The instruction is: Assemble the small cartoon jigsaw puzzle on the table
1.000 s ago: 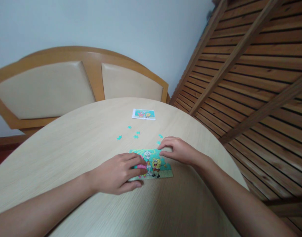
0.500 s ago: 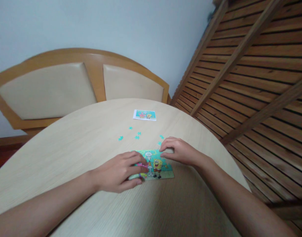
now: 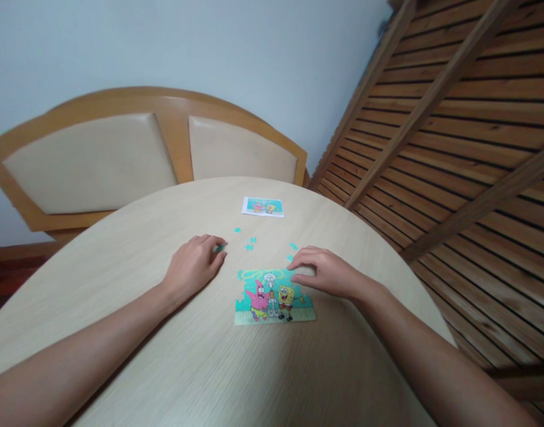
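Note:
A jigsaw puzzle [image 3: 278, 305] with cartoon figures lies on the table in front of me, its left edge and upper corners uneven. To its upper left, my left hand [image 3: 192, 264] rests with thumb and fingers apart around a loose turquoise puzzle piece [image 3: 219, 248], partly hidden by the fingers. My right hand [image 3: 328, 270] is at the puzzle's upper right corner, fingers curved and thumb apart, with nothing visible between them. Beyond its fingertips are two turquoise pieces [image 3: 293, 246]. More loose pieces [image 3: 249, 247] lie between my hands, farther out.
A picture card [image 3: 265, 206] with similar cartoon figures lies toward the far side of the round wooden table [image 3: 130, 261]. Behind the table is a padded wooden backrest [image 3: 94, 160] against the wall. A slatted wooden screen [image 3: 450, 142] stands on the right.
My left hand has moved off the puzzle, up and left to a loose piece, uncovering the pink figure. My right hand stays almost where it was.

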`<state>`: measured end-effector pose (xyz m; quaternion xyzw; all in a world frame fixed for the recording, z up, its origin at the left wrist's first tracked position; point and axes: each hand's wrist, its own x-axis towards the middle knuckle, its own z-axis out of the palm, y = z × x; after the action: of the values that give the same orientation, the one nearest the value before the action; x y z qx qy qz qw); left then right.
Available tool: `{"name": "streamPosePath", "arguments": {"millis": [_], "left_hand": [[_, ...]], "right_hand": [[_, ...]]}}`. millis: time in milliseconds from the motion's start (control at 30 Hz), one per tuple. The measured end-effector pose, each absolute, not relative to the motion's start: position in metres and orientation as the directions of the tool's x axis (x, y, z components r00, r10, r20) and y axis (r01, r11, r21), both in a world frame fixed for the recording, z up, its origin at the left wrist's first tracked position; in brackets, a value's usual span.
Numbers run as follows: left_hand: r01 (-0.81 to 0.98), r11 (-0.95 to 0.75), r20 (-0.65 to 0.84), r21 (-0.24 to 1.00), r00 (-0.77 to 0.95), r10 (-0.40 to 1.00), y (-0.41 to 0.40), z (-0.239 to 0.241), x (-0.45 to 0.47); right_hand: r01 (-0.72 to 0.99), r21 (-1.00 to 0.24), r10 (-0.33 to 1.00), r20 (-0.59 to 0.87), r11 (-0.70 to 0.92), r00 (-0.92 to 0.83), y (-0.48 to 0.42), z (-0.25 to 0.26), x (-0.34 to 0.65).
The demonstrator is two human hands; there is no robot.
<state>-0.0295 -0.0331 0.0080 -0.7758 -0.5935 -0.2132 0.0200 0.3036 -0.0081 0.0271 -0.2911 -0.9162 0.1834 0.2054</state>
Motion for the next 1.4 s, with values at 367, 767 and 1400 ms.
{"name": "streamPosePath", "arguments": {"millis": [367,767,1400], "left_hand": [[0.806,-0.444,0.390,0.391,0.292,0.873,-0.026,-0.003,-0.034],[0.758,-0.514,0.370,0.401,0.379,0.848,-0.034,-0.003,-0.024],[0.733,-0.583,0.381,0.350,0.457,0.804,-0.041,0.004,-0.015]], "right_hand": [[0.487,-0.440,0.623,0.247,0.755,-0.742,-0.010,0.030,0.305],[0.691,-0.330,0.765,0.331,0.643,-0.553,0.010,0.005,0.312],[0.649,-0.360,0.741,0.364,0.670,-0.564,0.004,0.013,0.302]]}}
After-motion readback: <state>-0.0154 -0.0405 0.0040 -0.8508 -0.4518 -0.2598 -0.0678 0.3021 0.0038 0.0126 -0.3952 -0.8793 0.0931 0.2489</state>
